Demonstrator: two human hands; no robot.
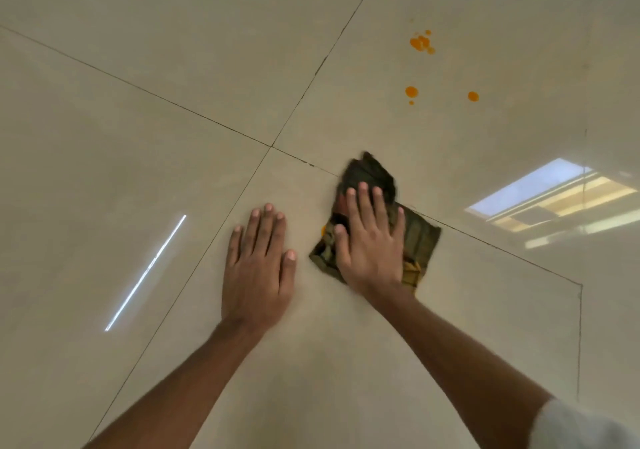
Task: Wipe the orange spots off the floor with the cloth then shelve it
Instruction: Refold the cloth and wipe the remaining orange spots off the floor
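On the glossy beige tiled floor [173, 102], just right of where four tiles meet, the right hand [372, 240] presses flat on a dark green cloth [420, 237] — palm down, fingers [362, 202] spread apart and laid over the fabric, not clamped around it. The cloth is crumpled and folded, its far corner sticking out beyond the fingertips and a yellowish patch showing at its near edge by the wrist. It lies across a grout line. A sliver of orange [323, 229] peeks out at the cloth's left edge, beside the thumb.

The left hand [258, 265] rests flat on the bare tile just beside the cloth, apart from it, fingers extended and close together, holding nothing.

Farther off on the tile beyond the cloth, well apart from both hands, sit the orange spots: a small cluster [421, 42], and nearer, a round drop with a tiny one below it [411, 92] and a single drop [473, 96] to its right.

A white sleeve [581, 428] shows at the lower right corner — the forearms are otherwise bare.
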